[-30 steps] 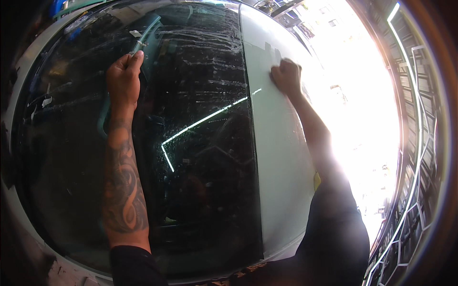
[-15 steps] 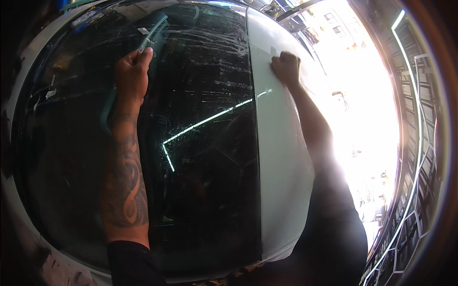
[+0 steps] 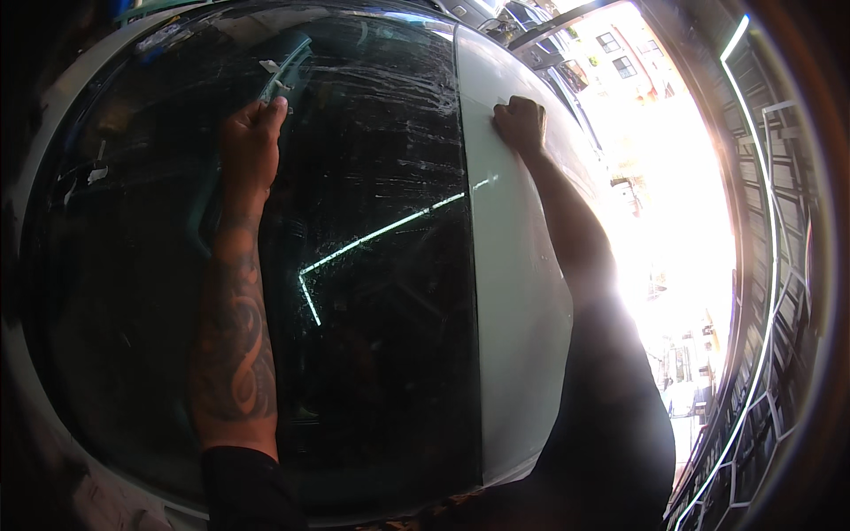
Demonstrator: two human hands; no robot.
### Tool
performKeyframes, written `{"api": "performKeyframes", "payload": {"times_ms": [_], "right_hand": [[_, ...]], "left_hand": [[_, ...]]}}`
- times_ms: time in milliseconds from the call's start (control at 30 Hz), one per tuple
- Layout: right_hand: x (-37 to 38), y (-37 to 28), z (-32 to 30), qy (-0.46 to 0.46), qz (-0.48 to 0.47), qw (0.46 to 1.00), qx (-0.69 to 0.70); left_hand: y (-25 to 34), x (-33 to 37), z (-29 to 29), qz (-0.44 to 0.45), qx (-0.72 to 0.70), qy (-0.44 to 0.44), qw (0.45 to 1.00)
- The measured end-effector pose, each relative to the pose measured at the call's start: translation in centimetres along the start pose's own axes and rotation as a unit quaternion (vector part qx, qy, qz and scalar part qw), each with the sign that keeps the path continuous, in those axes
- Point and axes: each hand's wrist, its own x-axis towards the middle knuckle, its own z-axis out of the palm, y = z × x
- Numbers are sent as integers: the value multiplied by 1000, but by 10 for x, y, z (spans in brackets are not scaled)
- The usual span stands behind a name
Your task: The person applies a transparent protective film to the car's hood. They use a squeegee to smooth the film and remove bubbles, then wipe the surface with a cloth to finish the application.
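Note:
A large dark glass pane (image 3: 381, 354) of a vehicle spreads below me, streaked with whitish marks in its far part. Over its far left half my left hand (image 3: 252, 146) is closed in a pinch, thumb on top. What it holds, if anything, is too small to make out. Just beyond the fingertips lies a small white scrap (image 3: 269, 66). My right hand (image 3: 521, 124) is closed like a fist on or just above the pale body panel (image 3: 513, 310) to the right of the glass. Its curled fingers hide whatever may be in them.
More whitish scraps (image 3: 97, 174) cling to the left of the glass. A dark straight seam (image 3: 473, 310) divides glass from panel. A bright light strip (image 3: 772, 221) runs along the ribbed wall at right. Parked vehicles (image 3: 531, 26) and a sunlit opening lie beyond the panel.
My right hand has shifted slightly left, toward the seam. My left hand has moved slightly nearer, still pinched. The view has shifted a little.

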Motion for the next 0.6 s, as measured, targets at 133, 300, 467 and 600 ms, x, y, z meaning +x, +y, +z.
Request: {"api": "performKeyframes", "payload": {"times_ms": [133,300,467,600], "right_hand": [[-83,-34,-29,-15,-86,988,126],[-99,-27,-40,7,-111,987,112],[11,6,11,22,-36,999,22],[-33,16,-4,22,-66,996,60]], "left_hand": [[5,9,-26,35,45,43,997],[-13,12,-18,68,50,18,996],[-9,6,-7,59,46,5,997],[-8,5,-3,12,28,3,1000]]}}
